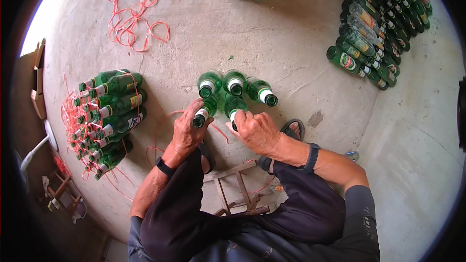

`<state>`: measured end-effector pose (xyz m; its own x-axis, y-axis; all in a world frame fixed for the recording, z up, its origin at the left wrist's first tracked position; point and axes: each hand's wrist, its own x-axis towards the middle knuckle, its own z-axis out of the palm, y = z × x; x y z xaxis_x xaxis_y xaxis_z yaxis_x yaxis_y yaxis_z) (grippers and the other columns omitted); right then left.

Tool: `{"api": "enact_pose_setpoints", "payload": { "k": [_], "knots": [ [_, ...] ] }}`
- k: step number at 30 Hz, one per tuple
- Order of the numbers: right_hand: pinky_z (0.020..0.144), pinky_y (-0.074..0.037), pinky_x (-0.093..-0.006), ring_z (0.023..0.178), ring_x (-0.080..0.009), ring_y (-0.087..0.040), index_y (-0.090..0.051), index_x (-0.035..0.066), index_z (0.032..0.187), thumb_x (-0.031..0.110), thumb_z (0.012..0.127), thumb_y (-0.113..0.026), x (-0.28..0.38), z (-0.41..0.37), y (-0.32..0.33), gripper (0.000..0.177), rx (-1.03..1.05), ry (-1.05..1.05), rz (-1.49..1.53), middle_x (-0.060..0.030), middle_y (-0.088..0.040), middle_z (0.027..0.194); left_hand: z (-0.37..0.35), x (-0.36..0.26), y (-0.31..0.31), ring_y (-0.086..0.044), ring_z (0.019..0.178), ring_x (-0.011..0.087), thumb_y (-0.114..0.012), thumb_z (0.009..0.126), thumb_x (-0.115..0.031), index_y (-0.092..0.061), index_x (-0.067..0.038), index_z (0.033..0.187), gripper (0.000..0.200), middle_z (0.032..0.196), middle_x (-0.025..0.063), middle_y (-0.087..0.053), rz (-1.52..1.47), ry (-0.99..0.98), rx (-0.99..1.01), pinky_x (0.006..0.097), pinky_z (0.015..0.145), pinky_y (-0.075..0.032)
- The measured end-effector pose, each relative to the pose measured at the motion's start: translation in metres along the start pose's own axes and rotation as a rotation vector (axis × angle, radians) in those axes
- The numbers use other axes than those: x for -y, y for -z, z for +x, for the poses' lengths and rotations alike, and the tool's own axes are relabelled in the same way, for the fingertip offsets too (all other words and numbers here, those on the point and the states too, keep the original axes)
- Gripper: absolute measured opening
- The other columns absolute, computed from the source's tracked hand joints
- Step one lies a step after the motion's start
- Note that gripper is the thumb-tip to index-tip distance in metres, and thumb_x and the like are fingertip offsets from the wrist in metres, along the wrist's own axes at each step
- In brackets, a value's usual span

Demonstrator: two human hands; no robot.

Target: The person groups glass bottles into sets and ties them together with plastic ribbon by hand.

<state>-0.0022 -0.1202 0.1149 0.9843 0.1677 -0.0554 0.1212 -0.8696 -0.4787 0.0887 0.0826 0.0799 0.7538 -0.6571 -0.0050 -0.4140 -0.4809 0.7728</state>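
So the person is sitting on a low wooden stool (238, 191) over a bare concrete floor (291, 53), with five green glass bottles in a tight cluster just ahead of the knees; three back-row bottles (235, 83) and two in front, all touching or nearly so. The left hand (187, 133) is closed round the neck of the front-left green bottle (204, 111); the right hand (257, 131) is gripping the neck of the front-right green bottle (235, 104), fingers curled over the top so its mouth is hidden. Both held bottles stand on their bases, long axis vertical, mouths pointing up at the camera; the back three stand the same way, with white neck labels showing.

Thin red plastic string (167, 116) runs on the floor just beside the left hand; more of it lies in a loose red tangle (131, 17) further away. Off to the left is a tied bundle of green bottles (109, 116) lying on their sides, necks pointing left, red string wound round them. At the far right a big stack of green bottles (374, 29) also lies flat, necks pointing toward the lower right. A dark sandal (292, 127) sits just beside the right hand.
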Motion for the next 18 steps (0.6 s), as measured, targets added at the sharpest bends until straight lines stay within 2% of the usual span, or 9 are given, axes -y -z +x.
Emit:
{"api": "enact_pose_setpoints", "payload": {
  "k": [6,7,9,10,12,14,18],
  "knots": [
    [0.039,-0.045,-0.033,0.045,-0.0229,-0.058,-0.048,0.003,0.071,0.03,0.085,-0.063,0.002,0.008,-0.004,0.034,-0.109,0.015,0.012,-0.0105,-0.05,0.052,-0.001,0.006,0.001,-0.06,0.104,0.0369,-0.076,0.069,-0.005,-0.052,-0.001,0.116,0.052,0.116,0.0214,-0.059,-0.033,-0.019,0.055,0.0406,0.086,-0.051],
    [0.041,-0.048,-0.0324,0.049,-0.0228,-0.062,-0.051,0.0,0.071,0.019,0.085,-0.057,0.002,0.01,-0.004,0.025,-0.075,0.03,0.016,-0.0121,-0.054,0.055,-0.001,0.007,0.0,-0.06,0.103,0.0367,-0.076,0.07,-0.005,-0.052,-0.001,0.115,0.052,0.115,0.0212,-0.059,-0.043,-0.011,0.06,0.0406,0.085,-0.051],
    [0.044,-0.048,-0.0324,0.051,-0.0236,-0.061,-0.051,0.0,0.074,0.024,0.085,-0.057,0.006,0.015,0.004,0.027,-0.076,-0.039,0.078,-0.0122,-0.054,0.058,0.0,0.002,0.001,-0.059,0.107,0.0355,-0.072,0.07,-0.002,-0.053,0.001,0.115,0.049,0.118,0.0207,-0.058,-0.058,0.029,0.085,0.0399,0.089,-0.049],
    [0.038,-0.045,-0.0344,0.044,-0.0256,-0.058,-0.047,0.001,0.071,0.027,0.087,-0.059,0.005,0.018,0.001,0.033,-0.186,-0.003,0.073,-0.0123,-0.051,0.052,0.0,-0.001,0.004,-0.057,0.112,0.0345,-0.069,0.07,0.002,-0.053,0.002,0.116,0.048,0.121,0.0206,-0.057,-0.056,0.066,0.107,0.0392,0.093,-0.047],
    [0.039,-0.046,-0.035,0.045,-0.0269,-0.059,-0.047,-0.001,0.072,0.021,0.085,-0.058,0.006,0.019,0.0,0.028,-0.15,0.023,0.085,-0.0137,-0.052,0.053,0.0,-0.001,0.004,-0.057,0.112,0.0346,-0.066,0.07,0.001,-0.053,0.002,0.117,0.048,0.121,0.0206,-0.057,-0.05,0.037,0.108,0.0394,0.094,-0.046],
    [0.04,-0.046,-0.0353,0.046,-0.0274,-0.06,-0.048,-0.003,0.074,0.018,0.083,-0.058,0.007,0.018,0.001,0.025,-0.128,0.01,0.08,-0.0146,-0.053,0.053,0.002,-0.001,0.003,-0.061,0.101,0.037,-0.071,0.071,-0.004,-0.052,0.002,0.116,0.049,0.117,0.0212,-0.059,-0.005,-0.023,0.089,0.0406,0.085,-0.049],
    [0.041,-0.046,-0.0358,0.049,-0.0291,-0.06,-0.047,-0.007,0.082,0.011,0.076,-0.058,0.006,0.014,0.002,0.022,-0.033,-0.019,0.161,-0.0168,-0.054,0.054,0.004,-0.009,0.004,-0.061,0.103,0.0372,-0.071,0.071,-0.003,-0.051,0.002,0.119,0.053,0.117,0.0214,-0.059,-0.099,0.024,0.094,0.0407,0.087,-0.048]
  ]
}}
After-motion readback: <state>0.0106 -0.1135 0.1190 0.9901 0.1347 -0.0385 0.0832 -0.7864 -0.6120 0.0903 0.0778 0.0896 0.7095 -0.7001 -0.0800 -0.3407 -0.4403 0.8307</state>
